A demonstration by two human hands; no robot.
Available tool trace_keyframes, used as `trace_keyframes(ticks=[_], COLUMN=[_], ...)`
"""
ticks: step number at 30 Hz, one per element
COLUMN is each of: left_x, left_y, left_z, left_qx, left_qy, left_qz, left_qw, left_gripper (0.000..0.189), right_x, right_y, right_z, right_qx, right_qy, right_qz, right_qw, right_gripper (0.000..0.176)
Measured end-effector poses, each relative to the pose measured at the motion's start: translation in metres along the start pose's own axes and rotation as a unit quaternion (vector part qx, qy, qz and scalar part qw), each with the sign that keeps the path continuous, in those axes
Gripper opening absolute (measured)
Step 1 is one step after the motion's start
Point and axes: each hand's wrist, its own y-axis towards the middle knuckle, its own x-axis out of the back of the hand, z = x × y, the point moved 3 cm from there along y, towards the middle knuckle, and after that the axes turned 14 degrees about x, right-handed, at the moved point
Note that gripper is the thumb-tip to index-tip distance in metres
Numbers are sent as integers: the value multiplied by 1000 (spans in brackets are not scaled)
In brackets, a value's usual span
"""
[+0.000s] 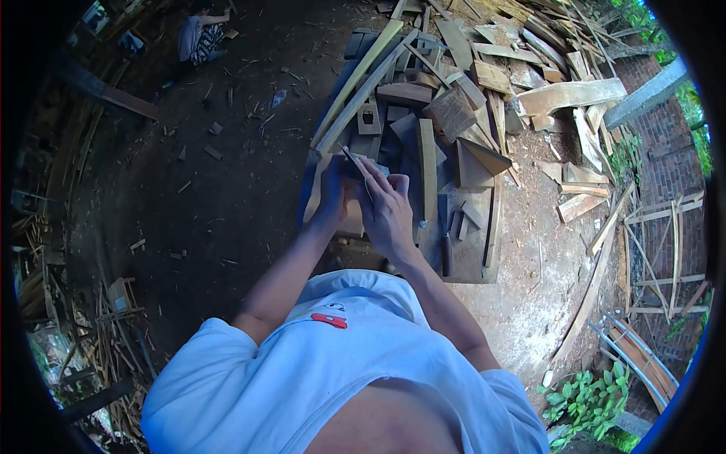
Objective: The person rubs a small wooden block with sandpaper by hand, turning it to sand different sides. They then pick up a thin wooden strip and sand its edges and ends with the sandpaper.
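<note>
My left hand point(333, 198) rests against a pale wooden block point(351, 219) on the workbench point(473, 261), gripping its side. My right hand point(387, 208) is closed around a thin dark tool point(355, 163), perhaps a pencil or blade, whose tip points up and left over the block. Both hands sit close together at the near left part of the bench. Which part of the block the tool touches is hidden by my fingers.
Several wood offcuts and long planks point(363, 79) are piled on the bench. A chisel point(445, 242) lies to the right of my hand. Scrap boards point(571, 94) litter the ground at right. Another person point(200, 34) sits far back left on dark soil.
</note>
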Motion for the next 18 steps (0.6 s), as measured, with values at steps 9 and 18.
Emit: trace_keyframes(ticks=[9,18], left_x=[21,30], left_y=[31,38], left_z=[14,25], left_qx=[21,43], left_qy=[-102,-152], left_qz=[44,65], left_qw=[994,985], left_gripper=[36,33], right_x=[-19,-26], right_y=[2,2], right_z=[6,5], right_qx=[-9,7], right_qy=[36,21], right_qz=[-9,5], right_qw=[999,1000], right_gripper=[37,37])
